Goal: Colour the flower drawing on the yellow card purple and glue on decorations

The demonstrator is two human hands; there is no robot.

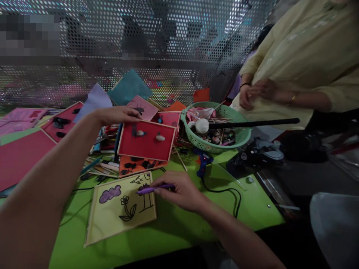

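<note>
My right hand (179, 190) pinches a purple marker (157, 189), its tip over a yellow framed card (108, 224) on the green table. Black line drawings cover that card: a flower, a bird, a tree-like shape, and a cloud (110, 194) coloured purple. Farther back, my left hand (120, 114) grips the top left edge of a red framed card (146, 147). Two pale stones or shells (160, 138) sit on the red card. Part of an orange card (131, 166) with black shapes shows beneath it.
A green plastic basket (244, 144) holds shells, sticks and a white-headed mallet-like tool (202, 126). Before it lies a blue glue gun (206, 160) with a trailing cord. A camera (258, 153) rests at right. Cards and pens crowd the left; a person (294, 67) stands behind.
</note>
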